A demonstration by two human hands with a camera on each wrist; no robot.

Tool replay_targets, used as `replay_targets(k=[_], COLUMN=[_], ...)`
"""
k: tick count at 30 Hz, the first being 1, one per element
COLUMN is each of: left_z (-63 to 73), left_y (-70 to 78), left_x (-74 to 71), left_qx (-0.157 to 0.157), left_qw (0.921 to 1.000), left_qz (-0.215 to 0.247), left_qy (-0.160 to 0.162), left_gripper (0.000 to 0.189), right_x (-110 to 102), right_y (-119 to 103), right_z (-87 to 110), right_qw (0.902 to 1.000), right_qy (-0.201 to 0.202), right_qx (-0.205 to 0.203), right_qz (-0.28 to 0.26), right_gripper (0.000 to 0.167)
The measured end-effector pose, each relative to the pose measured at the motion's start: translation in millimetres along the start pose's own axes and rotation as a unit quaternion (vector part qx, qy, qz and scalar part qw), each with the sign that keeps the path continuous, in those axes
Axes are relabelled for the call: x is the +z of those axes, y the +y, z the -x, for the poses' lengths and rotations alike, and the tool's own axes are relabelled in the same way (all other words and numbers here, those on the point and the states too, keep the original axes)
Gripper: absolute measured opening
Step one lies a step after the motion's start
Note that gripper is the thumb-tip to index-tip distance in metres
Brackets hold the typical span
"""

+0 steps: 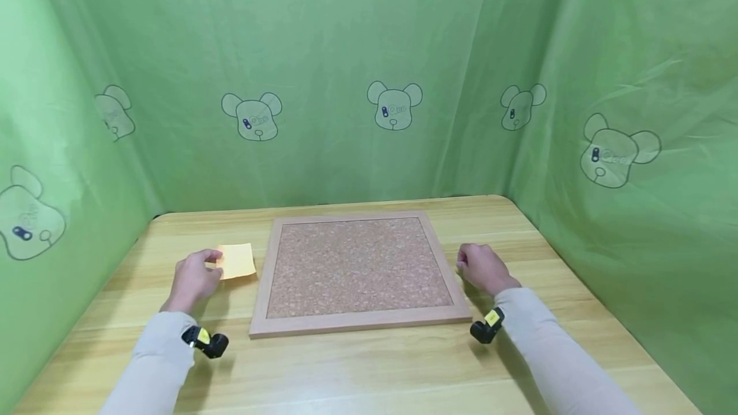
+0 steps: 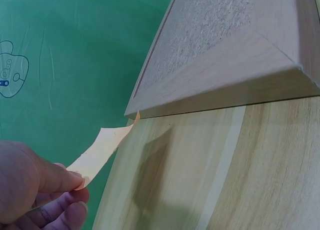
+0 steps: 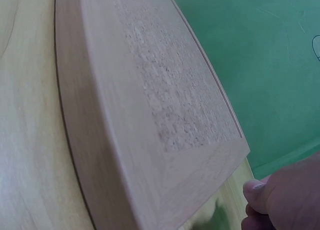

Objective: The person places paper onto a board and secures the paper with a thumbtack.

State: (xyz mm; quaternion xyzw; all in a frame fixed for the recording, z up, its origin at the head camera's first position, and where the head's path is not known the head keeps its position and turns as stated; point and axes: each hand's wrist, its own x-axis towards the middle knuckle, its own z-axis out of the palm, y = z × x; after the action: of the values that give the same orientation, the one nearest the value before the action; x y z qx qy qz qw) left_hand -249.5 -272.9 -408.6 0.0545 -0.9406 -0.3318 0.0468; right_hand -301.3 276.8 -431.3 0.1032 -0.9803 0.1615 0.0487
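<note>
A pale orange sticky note is pinched by one edge between the thumb and fingers of my left hand. It is held above the table, left of the framed cork board. In the left wrist view the note bends, its far end curling up near the frame's corner. My right hand is beside the board's right edge with its fingers curled in. In the right wrist view, thumb and fingers of the right hand come together near the frame corner; nothing shows between them, though the inside is hidden.
The board lies flat on a light wood table, its raised wooden frame making a low edge. Green curtains with bear-head prints stand around the back and both sides. Small black cameras are strapped to both wrists.
</note>
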Motion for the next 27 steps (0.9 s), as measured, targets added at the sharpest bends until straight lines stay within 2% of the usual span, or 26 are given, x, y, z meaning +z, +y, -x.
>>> replay_targets(k=[7,19,27], left_z=[-2.7,-2.4,-3.1], left_y=[4.3,6.0,9.4], left_x=[1.0,5.1,7.3], left_qx=[0.002,0.016,0.011], left_qw=[1.0,0.9998,0.9998], left_qz=[0.005,0.01,0.015], left_qy=[-0.002,0.001,-0.005], left_gripper=[0.041,0.041,0.041], right_x=[-2.7,-3.9,-5.7], right_y=[-1.6,-9.7,-14.0], right_z=[-1.8,-0.8,-1.6], right_qw=[0.9999,0.9999,0.9997], right_qy=[0.013,0.011,0.021], right_qx=[-0.003,-0.007,-0.016], right_qz=[0.001,-0.002,-0.004], right_gripper=[0.009,0.009,0.012])
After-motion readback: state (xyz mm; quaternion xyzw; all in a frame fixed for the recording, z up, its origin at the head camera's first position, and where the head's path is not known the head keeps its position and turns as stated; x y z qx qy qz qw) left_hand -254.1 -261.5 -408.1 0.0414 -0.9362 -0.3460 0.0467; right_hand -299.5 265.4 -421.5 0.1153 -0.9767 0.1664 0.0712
